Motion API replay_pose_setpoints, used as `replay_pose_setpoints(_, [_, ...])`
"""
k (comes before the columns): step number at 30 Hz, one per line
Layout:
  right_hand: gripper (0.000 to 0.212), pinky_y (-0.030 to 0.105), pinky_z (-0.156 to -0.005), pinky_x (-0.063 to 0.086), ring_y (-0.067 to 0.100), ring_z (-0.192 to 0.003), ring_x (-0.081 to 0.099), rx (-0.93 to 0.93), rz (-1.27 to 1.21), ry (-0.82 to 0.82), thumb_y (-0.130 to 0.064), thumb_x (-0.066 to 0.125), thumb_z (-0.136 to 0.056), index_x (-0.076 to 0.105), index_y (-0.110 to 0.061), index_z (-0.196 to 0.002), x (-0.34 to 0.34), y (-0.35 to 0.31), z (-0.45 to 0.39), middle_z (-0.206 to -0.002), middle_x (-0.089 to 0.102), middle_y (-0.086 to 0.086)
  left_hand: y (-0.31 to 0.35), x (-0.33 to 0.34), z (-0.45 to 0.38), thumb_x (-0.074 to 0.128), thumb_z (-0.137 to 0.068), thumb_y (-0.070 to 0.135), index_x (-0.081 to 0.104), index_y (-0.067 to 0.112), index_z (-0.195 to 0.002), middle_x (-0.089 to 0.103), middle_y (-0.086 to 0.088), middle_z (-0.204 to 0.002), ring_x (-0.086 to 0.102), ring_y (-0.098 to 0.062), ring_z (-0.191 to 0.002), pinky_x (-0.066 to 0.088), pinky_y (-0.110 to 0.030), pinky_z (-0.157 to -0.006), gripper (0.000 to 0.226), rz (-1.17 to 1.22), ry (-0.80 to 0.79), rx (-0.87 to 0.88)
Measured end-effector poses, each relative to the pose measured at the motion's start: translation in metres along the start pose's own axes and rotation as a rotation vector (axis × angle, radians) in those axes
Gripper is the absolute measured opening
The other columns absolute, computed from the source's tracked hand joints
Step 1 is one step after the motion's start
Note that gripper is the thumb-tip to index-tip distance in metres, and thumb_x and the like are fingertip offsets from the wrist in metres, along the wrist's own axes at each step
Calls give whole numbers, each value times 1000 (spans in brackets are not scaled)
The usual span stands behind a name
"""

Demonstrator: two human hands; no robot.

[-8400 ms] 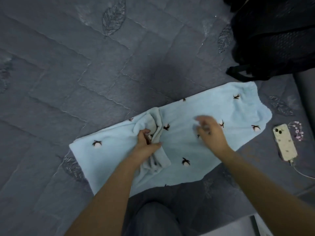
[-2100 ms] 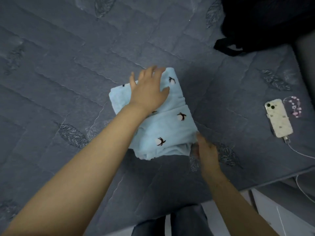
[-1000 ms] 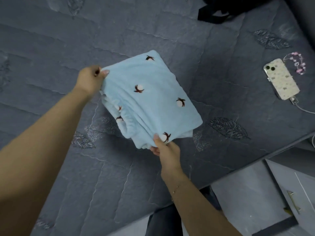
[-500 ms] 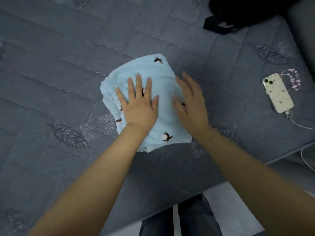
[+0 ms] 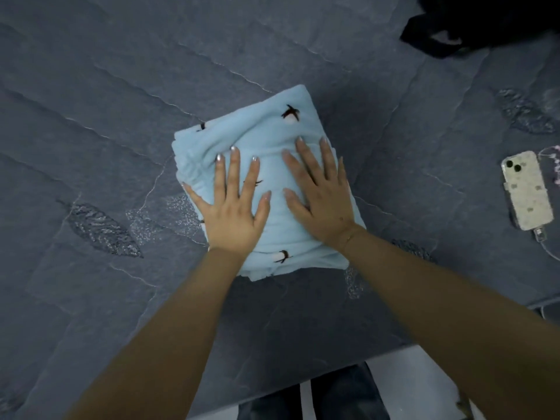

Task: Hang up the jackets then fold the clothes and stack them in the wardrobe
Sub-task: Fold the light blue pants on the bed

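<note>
A light blue fleece garment (image 5: pixel 266 137) with small dark-and-white cotton motifs lies folded into a thick square on the dark grey quilted bed cover (image 5: pixel 106 101). My left hand (image 5: pixel 235 207) lies flat on its left half, fingers straight and spread. My right hand (image 5: pixel 319 197) presses flat on the right half beside it, fingers also straight. Both palms cover the middle of the bundle; its far edge and near edge show around them.
A phone (image 5: pixel 527 190) in a pale case lies at the right on the cover, a cable plugged into its near end. A black bag (image 5: pixel 485 22) sits at the far right corner. The bed's near edge (image 5: pixel 333 374) runs just above my legs.
A second ago both hands held the folded bundle by its corners above the cover. It now lies on the cover, and both hands have spread flat on top, sliding slightly toward its middle.
</note>
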State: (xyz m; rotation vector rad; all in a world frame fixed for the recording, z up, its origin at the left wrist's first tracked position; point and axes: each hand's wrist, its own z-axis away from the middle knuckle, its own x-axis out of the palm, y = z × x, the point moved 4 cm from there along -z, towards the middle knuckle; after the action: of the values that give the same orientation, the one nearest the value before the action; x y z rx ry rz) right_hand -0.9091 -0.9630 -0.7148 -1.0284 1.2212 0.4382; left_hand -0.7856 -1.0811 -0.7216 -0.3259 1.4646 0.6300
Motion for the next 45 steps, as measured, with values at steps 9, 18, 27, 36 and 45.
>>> replay_pose_setpoints(9, [48, 24, -83, 53, 7, -104, 66, 831, -1095, -327, -65, 56, -84, 66, -36, -121, -35, 71, 30, -122, 68, -7, -3, -31, 74, 78, -75, 50, 8, 27, -154, 8, 1, -161, 8, -10, -147, 7, -43, -120, 108, 966, 161, -750])
replay_pose_setpoints(18, [63, 27, -73, 58, 13, -99, 70, 712, -1106, -531, -53, 76, -77, 58, -28, -132, -39, 55, -11, -115, 71, -8, 6, -19, 85, 88, -68, 34, 48, 18, -136, 68, 1, -123, 67, -19, -109, 53, -41, -97, 80, 1651, -32, -1008])
replay_pose_setpoints(27, [57, 38, -94, 54, 17, -112, 65, 819, -1266, -961, -46, 74, -81, 57, -26, -132, -27, -19, 160, -125, 67, -3, -43, -49, 212, 89, -66, 26, 48, 20, -134, 63, -2, -124, 66, -24, -104, 56, -46, -87, 79, 1424, 84, -1220])
replay_pose_setpoints(36, [62, 16, -90, 50, -4, -114, 58, 731, -1148, -909, -46, 74, -83, 47, -35, -137, -14, -65, 242, -132, 59, -15, -14, -37, 339, 74, -84, 36, 28, 17, -148, 30, -3, -149, 40, -18, -131, 38, -40, -110, 81, 1130, 410, -1392])
replay_pose_setpoints(45, [49, 11, -86, 47, 9, -110, 55, 326, -683, -447, -20, 64, -94, 44, -20, -138, -66, 8, 197, -131, 52, -4, 163, 9, 417, 74, -83, 27, 44, 24, -123, 46, 10, -126, 51, -7, -116, 49, -26, -91, 50, 1408, 542, -1571])
